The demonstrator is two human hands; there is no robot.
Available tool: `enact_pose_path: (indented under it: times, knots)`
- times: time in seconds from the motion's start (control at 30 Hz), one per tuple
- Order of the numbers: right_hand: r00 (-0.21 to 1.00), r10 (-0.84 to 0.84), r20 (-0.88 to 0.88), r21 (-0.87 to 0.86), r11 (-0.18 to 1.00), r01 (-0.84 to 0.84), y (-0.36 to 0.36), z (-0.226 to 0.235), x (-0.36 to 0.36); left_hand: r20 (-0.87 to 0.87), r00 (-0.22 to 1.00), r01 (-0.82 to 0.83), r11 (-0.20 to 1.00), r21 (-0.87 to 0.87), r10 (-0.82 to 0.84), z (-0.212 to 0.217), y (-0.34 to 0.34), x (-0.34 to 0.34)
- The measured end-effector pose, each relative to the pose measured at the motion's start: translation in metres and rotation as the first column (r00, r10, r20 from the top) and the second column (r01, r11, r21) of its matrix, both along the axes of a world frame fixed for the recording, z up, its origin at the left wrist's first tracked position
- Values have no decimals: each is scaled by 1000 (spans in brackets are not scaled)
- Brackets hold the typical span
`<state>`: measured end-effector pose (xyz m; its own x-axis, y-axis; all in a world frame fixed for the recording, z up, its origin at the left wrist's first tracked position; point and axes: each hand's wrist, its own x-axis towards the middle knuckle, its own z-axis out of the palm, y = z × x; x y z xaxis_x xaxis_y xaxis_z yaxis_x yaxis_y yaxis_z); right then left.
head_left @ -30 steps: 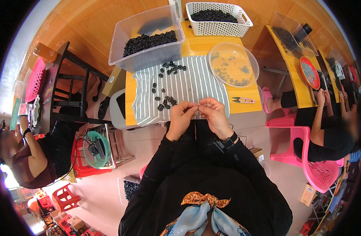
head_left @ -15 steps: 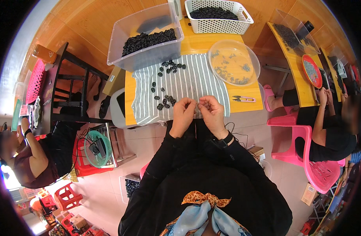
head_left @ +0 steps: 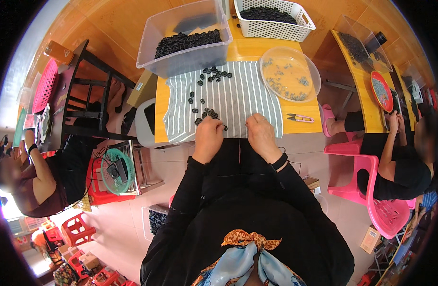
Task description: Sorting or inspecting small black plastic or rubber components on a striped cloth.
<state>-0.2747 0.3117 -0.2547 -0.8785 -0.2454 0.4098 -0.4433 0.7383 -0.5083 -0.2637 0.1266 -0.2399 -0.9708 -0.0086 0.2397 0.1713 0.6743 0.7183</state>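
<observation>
The left hand (head_left: 208, 136) and right hand (head_left: 261, 133) rest curled, knuckles up, on the near edge of a striped cloth (head_left: 238, 97); what either grips cannot be seen. Small black pieces (head_left: 207, 112) lie just beyond the left hand. Farther off stand a clear bin (head_left: 181, 52) and a round clear dish (head_left: 289, 74).

Single head-worn fisheye cam, looks steeply down from above the wearer's chest, fairly near the yellow counter (head_left: 250, 50) at top-centre, edges bend at rim, no 2nd view to share.

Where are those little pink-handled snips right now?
The pink-handled snips lie on the yellow table, just off the right edge of the striped cloth, below the clear round dish and right of the person's right hand.
</observation>
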Motion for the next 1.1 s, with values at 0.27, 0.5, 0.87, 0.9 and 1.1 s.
enact_pose_path:
  times: [0.27,0.5,0.87,0.9,1.1]
  knots:
    - [1000,0,-3,-44,999,0,0,-1,1,-11,998,-55,973,-222,54,-6,16,13]
    - [843,402,357,-744,669,-4,-1,13,12,99,993,31,938,344,-70,1,15,21]
    - [803,458,383,-748,664,-22,-11,36,29,291,928,-75,646,760,-234,17,17,42]
    - [804,453,385,-734,678,-31,-12,33,29,290,928,-75,644,762,-235,16,18,44]
    - [774,477,416,-754,657,0,-12,34,30,281,939,-113,598,794,-196,15,19,48]
